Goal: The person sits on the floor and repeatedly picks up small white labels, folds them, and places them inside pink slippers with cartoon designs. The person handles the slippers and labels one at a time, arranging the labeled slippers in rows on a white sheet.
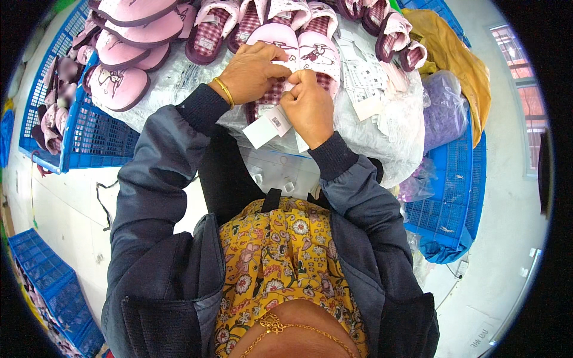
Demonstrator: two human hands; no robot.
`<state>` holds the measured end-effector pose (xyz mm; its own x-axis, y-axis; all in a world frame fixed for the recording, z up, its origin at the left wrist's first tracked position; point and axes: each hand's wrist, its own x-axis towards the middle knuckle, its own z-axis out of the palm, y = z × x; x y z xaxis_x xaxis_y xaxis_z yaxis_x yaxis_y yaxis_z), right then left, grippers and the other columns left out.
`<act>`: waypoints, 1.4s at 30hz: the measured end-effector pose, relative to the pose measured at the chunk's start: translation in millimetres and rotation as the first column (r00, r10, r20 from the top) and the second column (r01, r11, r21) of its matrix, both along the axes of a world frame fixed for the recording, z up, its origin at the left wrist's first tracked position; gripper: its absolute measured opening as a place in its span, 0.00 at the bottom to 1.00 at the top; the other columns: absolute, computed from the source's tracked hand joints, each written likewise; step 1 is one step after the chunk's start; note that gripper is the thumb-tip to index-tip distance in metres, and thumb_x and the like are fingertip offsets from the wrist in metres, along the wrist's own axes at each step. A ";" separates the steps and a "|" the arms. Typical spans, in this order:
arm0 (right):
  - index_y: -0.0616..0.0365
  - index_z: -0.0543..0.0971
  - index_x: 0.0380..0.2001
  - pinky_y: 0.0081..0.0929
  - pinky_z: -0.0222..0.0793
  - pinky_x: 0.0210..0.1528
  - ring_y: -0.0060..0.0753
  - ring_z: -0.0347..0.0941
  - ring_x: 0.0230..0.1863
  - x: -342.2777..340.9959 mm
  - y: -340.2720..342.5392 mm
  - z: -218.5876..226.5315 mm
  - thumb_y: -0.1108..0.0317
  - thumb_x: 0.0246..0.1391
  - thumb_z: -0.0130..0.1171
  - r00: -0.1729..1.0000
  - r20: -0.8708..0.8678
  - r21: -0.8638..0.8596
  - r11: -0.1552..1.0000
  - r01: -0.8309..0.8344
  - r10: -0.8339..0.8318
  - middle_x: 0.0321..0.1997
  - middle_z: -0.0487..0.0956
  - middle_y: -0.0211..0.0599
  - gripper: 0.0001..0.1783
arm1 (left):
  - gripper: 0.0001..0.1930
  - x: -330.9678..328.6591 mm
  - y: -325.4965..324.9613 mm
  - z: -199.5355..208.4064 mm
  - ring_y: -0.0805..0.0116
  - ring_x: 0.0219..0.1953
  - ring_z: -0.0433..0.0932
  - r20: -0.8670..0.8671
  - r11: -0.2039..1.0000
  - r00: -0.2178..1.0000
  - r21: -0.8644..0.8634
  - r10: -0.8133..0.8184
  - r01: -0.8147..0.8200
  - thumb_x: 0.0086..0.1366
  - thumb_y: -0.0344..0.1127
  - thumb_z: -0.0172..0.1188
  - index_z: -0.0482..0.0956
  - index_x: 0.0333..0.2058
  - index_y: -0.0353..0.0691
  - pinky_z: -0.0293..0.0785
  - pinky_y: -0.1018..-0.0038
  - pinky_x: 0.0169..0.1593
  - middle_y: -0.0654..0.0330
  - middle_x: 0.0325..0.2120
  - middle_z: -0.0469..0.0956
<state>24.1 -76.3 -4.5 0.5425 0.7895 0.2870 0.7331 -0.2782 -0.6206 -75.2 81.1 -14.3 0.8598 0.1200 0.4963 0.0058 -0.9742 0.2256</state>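
Note:
A pair of pink slippers [322,55] with printed uppers and checked maroon insoles lies in front of me on a plastic-wrapped bundle [382,143]. My left hand [249,73], a gold bangle at its wrist, lies across the left slipper. Its thumb and forefinger pinch the upper's inner edge. Against it, my right hand [309,108] is closed, its thumb and fingertip meeting where the two slippers join. White paper tags [267,127] stick out from beneath its curled lower fingers. What the fingertips pinch between the hands is too small to make out.
Stacked pink slippers [140,27] lie at the left, with more slippers [212,27] along the back. Loose white labels [361,77] lie to the right. Blue crates [98,128] flank me, one [444,197] beside a purple bag [444,104] and a yellow cloth [447,45].

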 end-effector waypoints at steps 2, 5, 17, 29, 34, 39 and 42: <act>0.56 0.72 0.39 0.43 0.72 0.31 0.47 0.79 0.28 -1.3 0.3 0.5 0.74 0.45 0.60 1.000 -0.005 0.000 1.000 0.004 -0.004 0.23 0.79 0.38 0.15 | 0.12 0.7 0.1 -1.1 0.60 0.53 0.71 0.007 1.000 1.000 -0.018 0.003 -0.003 0.57 0.30 0.59 0.84 0.40 0.52 0.63 0.62 0.53 0.65 0.49 0.76; 0.57 0.72 0.39 0.43 0.72 0.31 0.47 0.79 0.27 -0.1 -1.4 -2.6 0.75 0.44 0.60 0.999 -0.026 0.034 0.999 -0.017 0.018 0.23 0.79 0.39 0.15 | 0.12 2.4 1.0 -5.1 0.60 0.52 0.71 0.028 1.000 1.000 -0.028 0.000 0.001 0.58 0.31 0.59 0.84 0.39 0.52 0.63 0.62 0.53 0.65 0.49 0.76; 0.57 0.72 0.39 0.46 0.71 0.31 0.50 0.78 0.29 -2.0 2.1 2.0 0.75 0.44 0.60 1.000 -0.003 -0.026 1.000 -0.004 0.004 0.25 0.79 0.42 0.15 | 0.11 2.0 0.8 -7.4 0.59 0.52 0.71 0.071 0.999 0.997 -0.049 -0.002 0.005 0.57 0.31 0.61 0.84 0.39 0.49 0.63 0.62 0.53 0.64 0.48 0.76; 0.55 0.74 0.39 0.46 0.72 0.31 0.52 0.78 0.29 -4.2 10.2 -3.0 0.75 0.44 0.61 0.938 0.346 0.087 0.995 -0.041 0.009 0.25 0.79 0.43 0.15 | 0.12 2.6 2.6 -5.1 0.57 0.51 0.72 0.079 0.997 0.996 -0.069 -0.040 0.045 0.53 0.33 0.65 0.83 0.38 0.45 0.64 0.62 0.53 0.62 0.47 0.77; 0.56 0.72 0.36 0.48 0.71 0.33 0.53 0.78 0.31 -9.4 8.7 8.7 0.76 0.43 0.59 0.962 0.271 0.014 0.999 -0.032 0.027 0.27 0.79 0.46 0.13 | 0.12 3.8 3.5 -8.0 0.58 0.52 0.72 0.073 0.996 0.997 -0.079 -0.034 0.039 0.52 0.32 0.65 0.84 0.38 0.45 0.64 0.63 0.54 0.64 0.47 0.77; 0.56 0.72 0.35 0.48 0.71 0.32 0.52 0.78 0.30 -9.3 8.2 7.2 0.76 0.43 0.59 0.961 0.272 0.020 0.999 -0.045 0.038 0.26 0.78 0.45 0.13 | 0.11 5.4 3.0 -9.1 0.59 0.52 0.72 0.071 0.990 0.997 -0.135 -0.025 0.035 0.52 0.30 0.63 0.84 0.35 0.45 0.63 0.63 0.54 0.64 0.47 0.77; 0.56 0.73 0.36 0.47 0.71 0.32 0.52 0.78 0.29 -9.3 6.9 6.4 0.76 0.44 0.60 0.963 0.267 0.005 0.999 -0.036 0.033 0.25 0.78 0.43 0.13 | 0.08 6.8 4.6 -10.2 0.62 0.52 0.71 0.056 0.986 0.998 -0.163 -0.032 0.041 0.51 0.32 0.63 0.85 0.32 0.48 0.61 0.63 0.54 0.67 0.47 0.77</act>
